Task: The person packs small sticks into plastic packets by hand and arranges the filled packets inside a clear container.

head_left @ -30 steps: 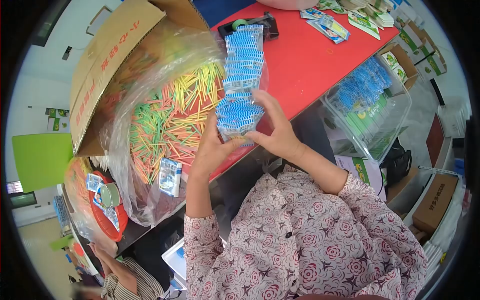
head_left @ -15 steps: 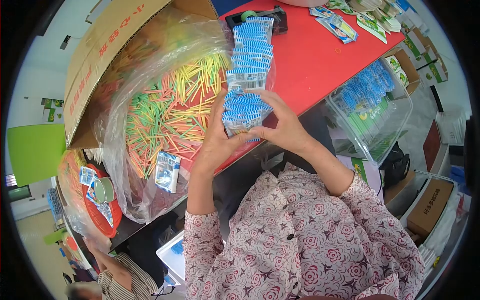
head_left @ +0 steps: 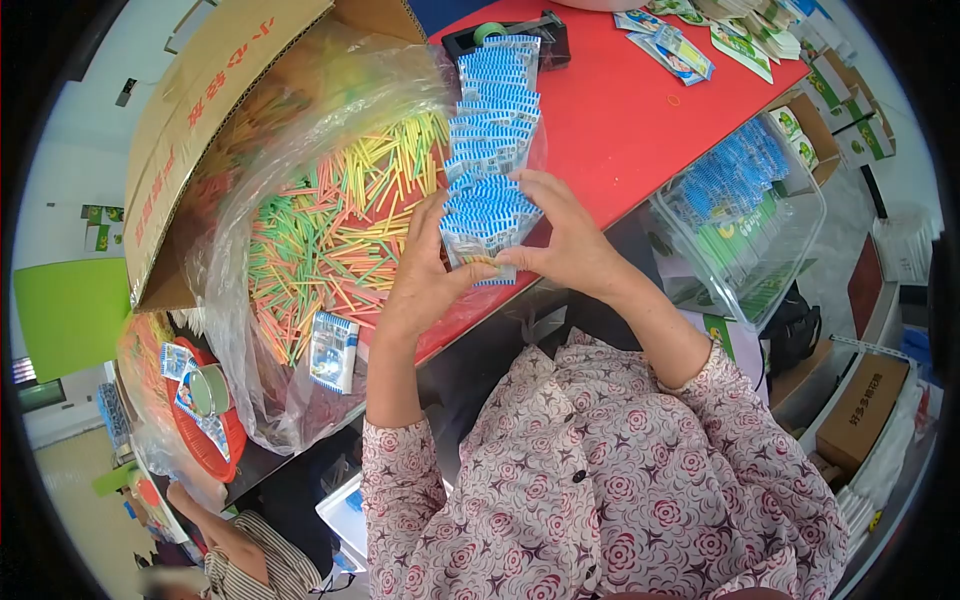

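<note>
Between my two hands, near the front edge of the red table, is a stack of blue-and-white packets (head_left: 488, 222). My left hand (head_left: 418, 265) closes on its left side, thumb across the front. From the right, my right hand (head_left: 562, 235) grips the same stack, fingers at its far corner and thumb at the near edge. Behind it a long row of overlapping packets (head_left: 497, 100) runs away over the table. Left of my left hand lie many short red, green and yellow sticks (head_left: 330, 220) on a clear plastic bag. A full packet (head_left: 333, 352) rests by the sticks.
A cardboard box (head_left: 215, 120) lies at the left, its plastic liner spilling out. A tape dispenser (head_left: 550, 40) stands at the back. On the right is a clear bin (head_left: 740, 290) with blue packets. A red basket (head_left: 225, 455) holds a tape roll; another person's arm (head_left: 225, 530) is below it.
The stack has tilted and fanned a little between my hands, showing more of its printed fronts. My right fingers have shifted slightly along the far edge. The whole view has moved slightly.
</note>
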`<state>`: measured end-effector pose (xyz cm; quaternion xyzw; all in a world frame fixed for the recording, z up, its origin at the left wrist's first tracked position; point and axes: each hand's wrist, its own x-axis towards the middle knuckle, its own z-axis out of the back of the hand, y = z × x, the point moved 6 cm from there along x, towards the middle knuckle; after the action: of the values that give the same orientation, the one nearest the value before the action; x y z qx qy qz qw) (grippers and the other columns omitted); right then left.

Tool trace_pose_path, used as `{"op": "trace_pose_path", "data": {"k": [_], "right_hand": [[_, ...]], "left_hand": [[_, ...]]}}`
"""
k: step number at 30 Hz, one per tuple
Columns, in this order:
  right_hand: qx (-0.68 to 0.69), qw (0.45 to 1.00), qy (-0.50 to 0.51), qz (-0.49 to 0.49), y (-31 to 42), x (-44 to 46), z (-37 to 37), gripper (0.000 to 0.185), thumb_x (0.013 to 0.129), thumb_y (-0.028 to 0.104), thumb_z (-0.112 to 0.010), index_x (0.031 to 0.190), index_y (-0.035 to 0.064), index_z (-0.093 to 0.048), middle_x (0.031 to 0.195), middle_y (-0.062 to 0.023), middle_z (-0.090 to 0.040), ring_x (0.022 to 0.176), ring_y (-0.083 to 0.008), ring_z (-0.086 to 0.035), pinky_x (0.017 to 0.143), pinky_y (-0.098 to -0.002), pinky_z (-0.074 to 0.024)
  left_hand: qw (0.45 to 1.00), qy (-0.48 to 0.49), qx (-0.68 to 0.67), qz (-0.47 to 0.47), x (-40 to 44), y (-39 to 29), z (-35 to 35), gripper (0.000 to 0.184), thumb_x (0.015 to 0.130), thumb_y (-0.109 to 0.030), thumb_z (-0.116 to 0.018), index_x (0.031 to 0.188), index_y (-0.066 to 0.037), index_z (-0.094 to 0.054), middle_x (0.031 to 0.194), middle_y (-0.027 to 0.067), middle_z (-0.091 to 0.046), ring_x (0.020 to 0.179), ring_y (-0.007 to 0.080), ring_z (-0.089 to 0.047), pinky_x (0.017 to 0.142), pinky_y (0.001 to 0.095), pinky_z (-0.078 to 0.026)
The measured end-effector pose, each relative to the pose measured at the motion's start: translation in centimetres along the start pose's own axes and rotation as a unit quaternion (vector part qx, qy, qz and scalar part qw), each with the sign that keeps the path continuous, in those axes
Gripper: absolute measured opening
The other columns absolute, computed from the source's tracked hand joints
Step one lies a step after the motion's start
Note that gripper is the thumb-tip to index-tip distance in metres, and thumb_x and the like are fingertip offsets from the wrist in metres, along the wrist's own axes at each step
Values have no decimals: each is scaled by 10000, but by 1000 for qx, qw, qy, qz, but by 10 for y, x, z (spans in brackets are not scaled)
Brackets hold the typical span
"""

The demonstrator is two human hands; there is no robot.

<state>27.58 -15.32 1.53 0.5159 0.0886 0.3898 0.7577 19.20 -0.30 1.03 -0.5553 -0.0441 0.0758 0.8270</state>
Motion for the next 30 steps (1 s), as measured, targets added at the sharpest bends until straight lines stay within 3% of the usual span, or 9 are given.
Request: {"op": "trace_pose_path", "data": {"k": [4,7,12,15,20,23,24,27,30], "right_hand": [[-16,999,34,20,4,1,2,810,630,183,-830,1300,-20,-422,1369,-165,-418,1292,-282,-390,1066,-371,-323],[131,989,72,-19,6,-2,0,843,631,163,-828,1331,-5,-390,1377,-146,-413,1290,-252,-390,1065,-360,-321],[193,981,25,21,5,-2,-2,867,643,121,-811,1373,25,-353,1381,-125,-413,1280,-222,-397,1071,-348,-311],[155,982,111,-1,10,-5,-10,876,654,102,-794,1399,55,-336,1378,-124,-426,1272,-223,-417,1071,-351,-315],[139,975,168,-34,13,-1,-8,875,661,109,-790,1405,68,-331,1367,-130,-448,1274,-223,-425,1063,-357,-330],[124,982,128,60,33,2,6,805,675,117,-778,1368,57,-375,1329,-149,-481,1245,-267,-465,1039,-376,-364],[110,986,113,48,28,-1,6,805,675,117,-778,1368,57,-375,1329,-149,-481,1245,-267,-465,1039,-376,-364],[53,989,104,96,18,-6,-3,744,686,112,-757,1337,46,-403,1273,-171,-514,1205,-315,-493,1018,-394,-387],[53,990,87,96,17,-12,-2,739,679,135,-756,1327,43,-414,1230,-186,-537,1160,-344,-516,987,-398,-414]], "left_hand": [[998,-33,44,-31,-8,-8,-5,906,630,-86,-806,1387,-19,-314,1355,157,-379,1275,286,-391,1049,390,-354],[983,-76,-167,-9,-17,-15,-12,872,650,-69,-794,1379,-12,-319,1336,152,-395,1255,287,-411,1029,381,-370],[973,-70,-221,4,-20,-3,-16,881,658,-75,-799,1388,-13,-310,1341,142,-395,1226,283,-437,1011,376,-383],[1000,3,19,-7,-19,5,-16,877,653,-72,-801,1382,-9,-318,1336,139,-398,1194,285,-461,997,369,-391],[998,-21,-59,28,-26,-7,-19,801,655,-53,-785,1338,-5,-371,1305,155,-422,1183,284,-464,989,367,-393],[979,-116,147,-81,-32,-43,-12,734,646,-37,-777,1281,2,-411,1238,149,-483,1130,275,-510,965,358,-409],[982,-98,135,-93,-29,-40,-17,734,646,-37,-777,1281,2,-411,1238,149,-483,1130,275,-510,965,358,-409],[996,23,88,24,-17,-3,-33,754,651,-35,-788,1296,7,-401,1210,120,-523,1071,235,-549,932,346,-435],[998,-42,-1,47,-28,0,-30,786,670,-42,-798,1328,12,-372,1181,98,-555,1020,204,-577,898,327,-458]]}}
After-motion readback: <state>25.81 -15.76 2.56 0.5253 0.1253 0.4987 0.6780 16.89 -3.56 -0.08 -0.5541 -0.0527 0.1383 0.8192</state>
